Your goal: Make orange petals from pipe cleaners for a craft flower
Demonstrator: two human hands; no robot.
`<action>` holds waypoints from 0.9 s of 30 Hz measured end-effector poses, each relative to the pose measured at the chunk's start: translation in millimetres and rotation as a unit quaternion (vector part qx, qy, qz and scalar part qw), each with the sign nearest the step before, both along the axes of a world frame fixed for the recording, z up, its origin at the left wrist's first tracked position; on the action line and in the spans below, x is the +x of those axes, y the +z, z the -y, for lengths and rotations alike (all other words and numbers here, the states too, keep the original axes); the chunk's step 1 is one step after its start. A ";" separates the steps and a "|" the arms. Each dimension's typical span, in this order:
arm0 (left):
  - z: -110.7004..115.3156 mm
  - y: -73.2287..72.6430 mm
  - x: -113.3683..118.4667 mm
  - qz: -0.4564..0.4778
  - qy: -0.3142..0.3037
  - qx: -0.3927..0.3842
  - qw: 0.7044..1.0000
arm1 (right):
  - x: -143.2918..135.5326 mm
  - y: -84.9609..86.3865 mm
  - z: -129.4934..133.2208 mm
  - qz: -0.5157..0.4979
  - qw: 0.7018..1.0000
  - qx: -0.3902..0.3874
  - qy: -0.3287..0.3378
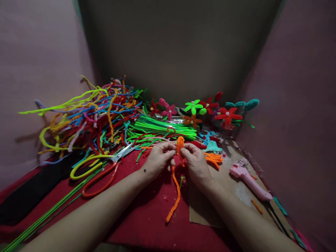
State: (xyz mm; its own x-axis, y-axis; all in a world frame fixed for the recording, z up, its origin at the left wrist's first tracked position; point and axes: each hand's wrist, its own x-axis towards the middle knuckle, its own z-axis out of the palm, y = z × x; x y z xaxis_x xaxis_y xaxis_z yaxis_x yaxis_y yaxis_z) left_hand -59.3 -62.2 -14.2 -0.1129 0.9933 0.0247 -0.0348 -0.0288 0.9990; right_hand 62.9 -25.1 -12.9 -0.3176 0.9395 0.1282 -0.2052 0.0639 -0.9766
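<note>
Between my hands is an orange pipe cleaner (176,190), bent into a narrow upright loop at the top, with a long loose tail hanging toward the table's front. My left hand (159,157) pinches it from the left with thumb and fingertips. From the right, my right hand (195,162) grips the base of the loop between thumb and forefinger. Beside my right hand lie several more orange pipe cleaners (214,159). Scissors (114,159) with one yellow and one red handle rest, blades parted, left of my left hand.
A tangled heap of coloured pipe cleaners (91,115) rises at the back left. Behind my hands lie a green bundle (165,126) and several fuzzy flowers (193,106). A pink glue gun (250,182) rests on cardboard (202,206) at right. Thin green stems (55,208) cross the left side.
</note>
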 end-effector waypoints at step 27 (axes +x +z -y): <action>13.1 13.9 -14.8 -0.132 -0.020 0.090 0.987 | 5.4 4.0 11.5 -0.041 0.993 -0.053 0.100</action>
State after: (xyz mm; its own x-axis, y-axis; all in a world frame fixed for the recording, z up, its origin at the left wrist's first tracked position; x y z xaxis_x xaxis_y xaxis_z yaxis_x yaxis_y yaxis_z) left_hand -74.1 -75.4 -0.2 -0.0395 0.9736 0.2246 0.2209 -0.2107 0.9523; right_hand 68.3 -36.5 -8.9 -0.4922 0.8680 0.0653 -0.2827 -0.0885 -0.9551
